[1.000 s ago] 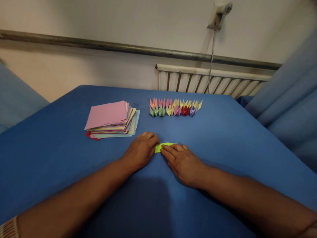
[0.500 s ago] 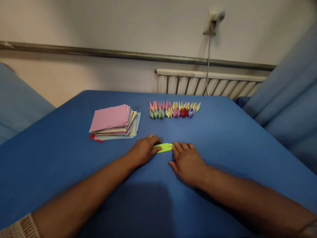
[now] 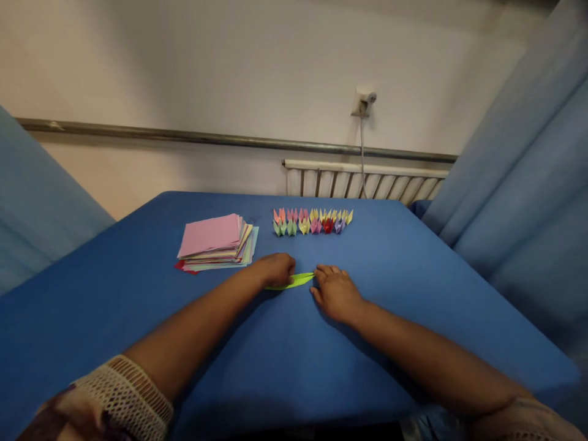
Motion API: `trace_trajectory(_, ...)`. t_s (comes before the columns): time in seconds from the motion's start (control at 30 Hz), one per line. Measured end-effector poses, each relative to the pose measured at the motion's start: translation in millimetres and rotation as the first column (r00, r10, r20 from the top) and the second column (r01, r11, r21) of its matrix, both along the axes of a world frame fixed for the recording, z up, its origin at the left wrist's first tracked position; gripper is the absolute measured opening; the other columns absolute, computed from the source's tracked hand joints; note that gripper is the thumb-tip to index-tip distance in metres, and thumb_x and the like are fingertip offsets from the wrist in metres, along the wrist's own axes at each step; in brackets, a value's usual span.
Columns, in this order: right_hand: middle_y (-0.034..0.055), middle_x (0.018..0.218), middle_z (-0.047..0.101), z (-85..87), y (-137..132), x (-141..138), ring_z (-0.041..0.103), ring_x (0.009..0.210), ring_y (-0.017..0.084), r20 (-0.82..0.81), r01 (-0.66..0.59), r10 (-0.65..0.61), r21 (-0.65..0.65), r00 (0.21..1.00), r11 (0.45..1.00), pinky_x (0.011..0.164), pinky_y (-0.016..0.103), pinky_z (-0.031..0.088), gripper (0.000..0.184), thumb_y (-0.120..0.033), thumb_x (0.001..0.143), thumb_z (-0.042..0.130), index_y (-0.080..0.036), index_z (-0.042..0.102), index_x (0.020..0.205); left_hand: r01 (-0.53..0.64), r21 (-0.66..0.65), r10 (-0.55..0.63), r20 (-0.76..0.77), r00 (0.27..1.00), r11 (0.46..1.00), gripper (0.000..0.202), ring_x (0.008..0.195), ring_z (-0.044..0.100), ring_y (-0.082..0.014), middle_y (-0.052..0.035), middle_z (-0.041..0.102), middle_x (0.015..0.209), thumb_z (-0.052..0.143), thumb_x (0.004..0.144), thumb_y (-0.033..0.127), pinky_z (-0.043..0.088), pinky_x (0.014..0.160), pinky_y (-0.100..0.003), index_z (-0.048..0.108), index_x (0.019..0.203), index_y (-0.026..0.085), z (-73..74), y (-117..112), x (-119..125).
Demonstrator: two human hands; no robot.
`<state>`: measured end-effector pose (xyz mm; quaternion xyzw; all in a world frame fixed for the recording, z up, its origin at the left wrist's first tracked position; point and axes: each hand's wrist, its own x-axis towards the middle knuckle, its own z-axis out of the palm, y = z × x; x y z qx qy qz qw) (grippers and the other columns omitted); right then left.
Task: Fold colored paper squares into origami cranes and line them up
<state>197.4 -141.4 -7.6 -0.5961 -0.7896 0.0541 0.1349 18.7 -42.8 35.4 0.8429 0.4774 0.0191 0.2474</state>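
Note:
A narrow strip of folded lime-yellow paper (image 3: 301, 280) lies low over the blue table between my hands. My left hand (image 3: 276, 270) is closed on its left part, with the fingers curled and covering some of the paper. At the paper's right tip are the fingertips of my right hand (image 3: 337, 295). That hand lies flat, palm down, with the thumb apart from the fingers. Whether its fingertips press on the tip or only touch it, I cannot tell.
A stack of coloured paper sheets (image 3: 214, 236), pink on top, sits to the left. Behind my hands stand two rows of small folded paper cranes (image 3: 315, 226) on the blue table (image 3: 404, 275). Further back are a radiator (image 3: 340, 177), a wall pipe (image 3: 206, 136) and blue curtains (image 3: 500, 171).
The folded paper has turned from lying flat to more edge-on, and my left hand has curled further over it. My right hand stays at its tip. The camera view has tilted up.

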Motion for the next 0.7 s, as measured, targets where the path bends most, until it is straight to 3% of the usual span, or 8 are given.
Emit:
trace_trajectory(0.07,0.0182,0.14,0.046,-8.8,7.9,-2.1,0.042,0.128,0.029,-0.197,0.05,-0.047,0.01,0.979,0.999,0.104,0.044,0.035,0.053,-0.032,0.086,0.053,-0.011,0.046,0.135,-0.054,-0.017,0.055,0.099,0.994,0.998,0.01,0.049,0.043,-0.0112,0.0035,0.049,0.048,0.066,0.054,0.018,0.028,0.05,-0.024,0.056,0.054,0.018,-1.9,-2.6,-3.0)
trace_trajectory(0.13,0.0179,0.138,0.047,-18.2,22.9,-8.8,0.048,0.123,0.027,-0.466,0.139,-0.121,0.005,0.877,0.99,0.099,0.041,0.04,0.057,-0.035,0.083,0.057,-0.013,0.045,0.134,-0.114,-0.041,0.12,0.244,0.962,0.993,0.011,0.052,0.045,-0.011,0.0031,0.053,0.054,0.064,0.06,0.027,0.03,0.05,-0.023,0.057,0.061,0.018,-6.2,-6.1,-5.5)
trace_trajectory(0.2,0.0159,0.121,0.059,-25.1,43.7,-19.8,0.062,0.099,0.024,-0.721,0.194,-0.189,-0.077,0.666,0.978,0.082,0.037,0.049,0.053,-0.04,0.078,0.061,-0.014,0.053,0.123,-0.195,-0.08,0.21,0.395,0.894,0.978,0.021,0.052,0.045,-0.0108,0.0024,0.053,0.058,0.059,0.068,0.038,0.032,0.05,-0.022,0.056,0.067,0.017,-12.6,-8.5,-5.8)
trace_trajectory(0.3,0.0063,0.08,0.067,-29.0,75.8,-39.2,0.062,0.068,0.018,-0.937,0.091,-0.177,-0.157,0.302,0.983,0.061,0.029,0.048,0.036,-0.046,0.068,0.068,-0.015,0.062,0.087,-0.287,-0.145,0.316,0.58,0.751,0.947,0.032,0.051,0.042,-0.0098,0.0026,0.05,0.059,0.055,0.071,0.048,0.032,0.049,-0.022,0.05,0.069,0.017,-23.7,-8.4,-3.9)
trace_trajectory(0.43,-0.0041,0.051,0.051,-29.2,98.4,-55.1,0.046,0.046,0.01,-0.966,0.011,-0.135,-0.136,0.218,0.991,0.047,0.023,0.038,0.037,-0.053,0.066,0.066,-0.019,0.052,0.06,-0.289,-0.25,0.379,0.698,0.608,0.924,0.043,0.05,0.042,-0.0091,0.004,0.048,0.058,0.057,0.07,0.06,0.035,0.049,-0.022,0.048,0.072,0.017,-34.4,-5.4,-8.5)
trace_trajectory(0.5,-0.0055,0.047,0.048,-30.2,99.9,-56.3,0.042,0.043,0.008,-0.973,-0.019,-0.132,-0.139,0.19,0.99,0.044,0.021,0.035,0.039,-0.053,0.066,0.066,-0.019,0.05,0.056,-0.231,-0.336,0.407,0.725,0.556,0.913,0.044,0.053,0.045,-0.0093,0.0035,0.051,0.06,0.064,0.068,0.058,0.037,0.052,-0.022,0.05,0.073,0.017,-37.6,-3.7,-14.0)
trace_trajectory(0.6,-0.0049,0.045,0.049,-32.1,97.2,-53.7,0.041,0.042,0.008,-0.975,-0.04,-0.149,-0.157,0.167,0.987,0.043,0.021,0.033,0.04,-0.053,0.065,0.068,-0.018,0.051,0.055,-0.093,-0.511,0.494,0.744,0.449,0.855,0.041,0.056,0.049,-0.0094,0.0023,0.056,0.065,0.072,0.067,0.051,0.039,0.055,-0.021,0.055,0.08,0.016,-40.7,-0.3,-20.6)
trace_trajectory(0.7,-0.0049,0.046,0.049,-34.0,94.4,-51.8,0.04,0.043,0.008,-0.972,-0.046,-0.162,-0.172,0.168,0.984,0.043,0.021,0.031,0.04,-0.052,0.066,0.069,-0.018,0.052,0.055,-0.06,-0.556,0.526,0.738,0.423,0.829,0.037,0.054,0.048,-0.0081,0.0023,0.057,0.065,0.073,0.068,0.046,0.037,0.054,-0.02,0.056,0.079,0.015,-41.9,1.8,-22.8)
